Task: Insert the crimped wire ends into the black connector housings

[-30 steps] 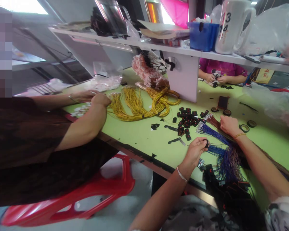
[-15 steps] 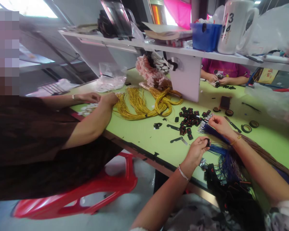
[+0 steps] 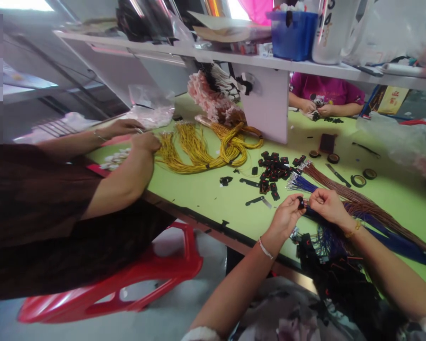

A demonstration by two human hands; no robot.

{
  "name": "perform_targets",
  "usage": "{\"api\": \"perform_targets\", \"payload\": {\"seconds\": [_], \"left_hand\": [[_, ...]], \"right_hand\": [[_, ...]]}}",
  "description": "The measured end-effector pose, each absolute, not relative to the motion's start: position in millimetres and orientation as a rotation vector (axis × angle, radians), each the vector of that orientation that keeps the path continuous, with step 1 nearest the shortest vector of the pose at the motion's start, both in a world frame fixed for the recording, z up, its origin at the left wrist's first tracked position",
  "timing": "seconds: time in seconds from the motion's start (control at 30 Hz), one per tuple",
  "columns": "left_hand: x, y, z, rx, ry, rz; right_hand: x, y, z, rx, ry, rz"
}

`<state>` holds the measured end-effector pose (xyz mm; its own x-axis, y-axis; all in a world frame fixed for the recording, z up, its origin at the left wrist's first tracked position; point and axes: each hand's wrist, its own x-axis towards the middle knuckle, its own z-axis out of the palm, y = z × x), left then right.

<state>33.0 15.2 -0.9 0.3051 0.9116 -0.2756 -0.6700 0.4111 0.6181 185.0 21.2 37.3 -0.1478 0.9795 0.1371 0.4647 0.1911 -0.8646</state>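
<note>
Between the fingertips of my left hand (image 3: 286, 219) is a small black connector housing (image 3: 301, 202), tilted above the table edge. My right hand (image 3: 328, 207) is pinched close against it, with a thin wire end at the fingertips; most of that wire is hidden. Behind my hands lie blue wires (image 3: 300, 182) with bare metal terminals, and brown wires (image 3: 344, 188) run beside them to the right. A pile of black housings (image 3: 275, 170) lies beyond my left hand. Below my wrists, a cluster of black housings on wires (image 3: 337, 277) hangs over the table edge onto my lap.
Yellow wire bundles (image 3: 199, 158) lie at the left, near a co-worker's arm (image 3: 126, 175). Cutter knives (image 3: 257, 201), tape rolls (image 3: 358, 180) and a shelf (image 3: 213, 54) surround the work area. Another person (image 3: 326, 97) sits across. A red stool (image 3: 163, 270) stands below.
My right hand has moved from the blue wires' terminals toward me, up to the housing in my left hand. The view has shifted slightly. The co-worker's hands have moved a little.
</note>
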Motion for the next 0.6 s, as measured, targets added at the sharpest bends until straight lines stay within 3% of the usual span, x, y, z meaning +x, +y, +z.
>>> {"api": "perform_targets", "payload": {"seconds": [0.23, 0.47, 0.6], "left_hand": [[33.5, 14.4, 1.4, 0.454, 0.646, 1.115], [33.0, 10.8, 4.7, 0.528, 0.74, 1.131], [33.0, 10.1, 3.1, 0.557, 0.843, 1.1]], "right_hand": [[184.4, 19.3, 34.5, -1.404, -1.825, 0.744], [182.9, 12.1, 34.4, -1.352, -2.103, 0.349], [184.7, 13.9, 26.0, -1.31, -2.109, 0.397]]}}
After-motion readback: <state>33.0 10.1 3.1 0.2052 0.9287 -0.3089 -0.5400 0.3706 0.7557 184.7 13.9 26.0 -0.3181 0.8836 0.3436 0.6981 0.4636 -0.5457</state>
